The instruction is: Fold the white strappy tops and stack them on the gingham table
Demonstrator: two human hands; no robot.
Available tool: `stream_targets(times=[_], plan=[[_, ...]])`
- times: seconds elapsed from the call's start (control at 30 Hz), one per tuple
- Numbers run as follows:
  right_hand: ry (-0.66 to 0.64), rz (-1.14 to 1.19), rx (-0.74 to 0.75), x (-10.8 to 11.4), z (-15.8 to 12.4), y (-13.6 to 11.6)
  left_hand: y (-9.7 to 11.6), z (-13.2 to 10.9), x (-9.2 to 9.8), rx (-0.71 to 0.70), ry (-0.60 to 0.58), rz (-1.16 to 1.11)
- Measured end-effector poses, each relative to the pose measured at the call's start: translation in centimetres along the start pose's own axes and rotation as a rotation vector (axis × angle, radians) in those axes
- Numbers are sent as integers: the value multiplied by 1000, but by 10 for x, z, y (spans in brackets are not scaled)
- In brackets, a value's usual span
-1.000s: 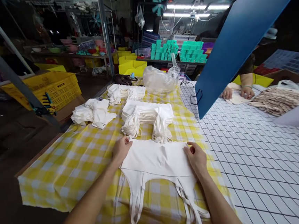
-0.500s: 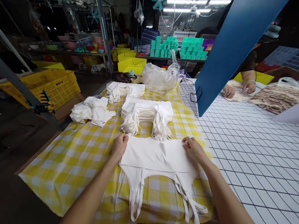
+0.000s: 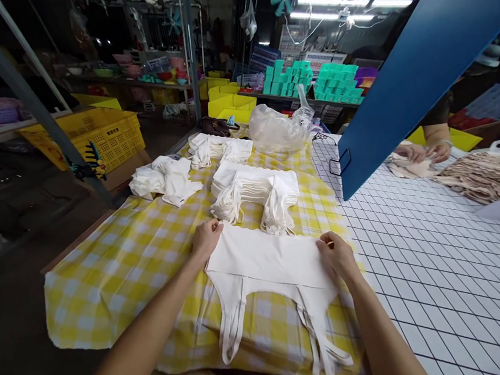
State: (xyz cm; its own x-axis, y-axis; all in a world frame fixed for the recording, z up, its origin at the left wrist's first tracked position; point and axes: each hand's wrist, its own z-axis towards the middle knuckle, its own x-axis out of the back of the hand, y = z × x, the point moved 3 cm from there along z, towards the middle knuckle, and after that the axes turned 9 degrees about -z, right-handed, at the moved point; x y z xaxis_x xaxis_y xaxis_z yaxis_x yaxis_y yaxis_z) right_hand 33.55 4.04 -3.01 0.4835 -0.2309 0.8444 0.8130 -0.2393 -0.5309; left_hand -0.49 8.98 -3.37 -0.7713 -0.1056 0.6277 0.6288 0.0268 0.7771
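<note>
A white strappy garment (image 3: 266, 268) lies flat on the yellow checked cloth (image 3: 126, 268) in front of me, its straps trailing over the near edge. My left hand (image 3: 205, 240) pinches the garment's far left corner, fingers closed. My right hand (image 3: 337, 254) grips its far right corner, fingers curled on the fabric. Just beyond it sits a neat stack of folded white garments (image 3: 254, 194).
Two more heaps of white garments (image 3: 166, 180) (image 3: 220, 148) and a clear plastic bag (image 3: 280, 129) lie farther back. A blue board (image 3: 414, 68) stands tilted over the white gridded table (image 3: 437, 276). Another person's hands (image 3: 422, 152) handle beige fabric at right. Yellow crates (image 3: 97, 136) stand at left.
Both hands slid to the garment's far corners and closed on them. The view shifted slightly to the left.
</note>
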Motion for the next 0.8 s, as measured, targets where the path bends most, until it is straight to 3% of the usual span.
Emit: stream_targets(times=[0.23,0.37,0.53,0.67,0.8], plan=[[31,114,-17,4,-7,-6,-2,3,-4,2,-13,-53],[-24,21,-115,0,-7,-2,-2,0,-4,0,-33,-37],[-10,-63,-59,1,-10,-5,4,-6,1,-91,26,-75],[23,146,39,15,-19,-12,11,-11,8,-157,46,-269],[-146,474,50,33,-25,-20,15,-10,18,-105,-13,-613]])
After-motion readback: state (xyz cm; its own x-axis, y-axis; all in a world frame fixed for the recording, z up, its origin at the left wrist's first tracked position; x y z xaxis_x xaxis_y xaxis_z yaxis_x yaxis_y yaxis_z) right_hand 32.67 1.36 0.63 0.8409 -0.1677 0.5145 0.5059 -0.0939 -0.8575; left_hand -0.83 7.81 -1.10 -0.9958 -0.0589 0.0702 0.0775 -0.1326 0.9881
